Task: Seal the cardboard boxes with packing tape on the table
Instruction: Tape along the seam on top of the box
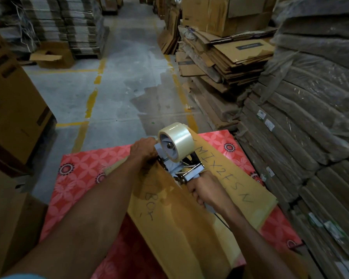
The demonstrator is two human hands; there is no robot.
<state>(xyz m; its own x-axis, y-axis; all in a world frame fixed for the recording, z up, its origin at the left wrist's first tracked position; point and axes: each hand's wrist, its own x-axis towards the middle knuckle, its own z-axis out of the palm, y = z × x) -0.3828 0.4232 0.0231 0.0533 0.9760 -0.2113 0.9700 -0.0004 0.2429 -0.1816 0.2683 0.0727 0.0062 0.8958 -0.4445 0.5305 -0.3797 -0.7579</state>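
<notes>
A yellowish-brown cardboard box (181, 224) with black handwriting lies on a table covered in a red flowered cloth (79, 174). On top of the box stands a metal tape dispenser (179, 168) carrying a roll of clear packing tape (176, 140). My right hand (205, 190) grips the dispenser's handle near the box's middle. My left hand (144, 150) is at the far end of the box beside the roll, its fingers curled over the box edge or the tape end; which one is hidden.
Stacks of flattened cardboard (226, 57) and plastic-wrapped bundles (310, 117) rise along the right. Tall brown cartons (10, 105) stand at the left. A concrete aisle (117, 77) with yellow lines runs ahead beyond the table.
</notes>
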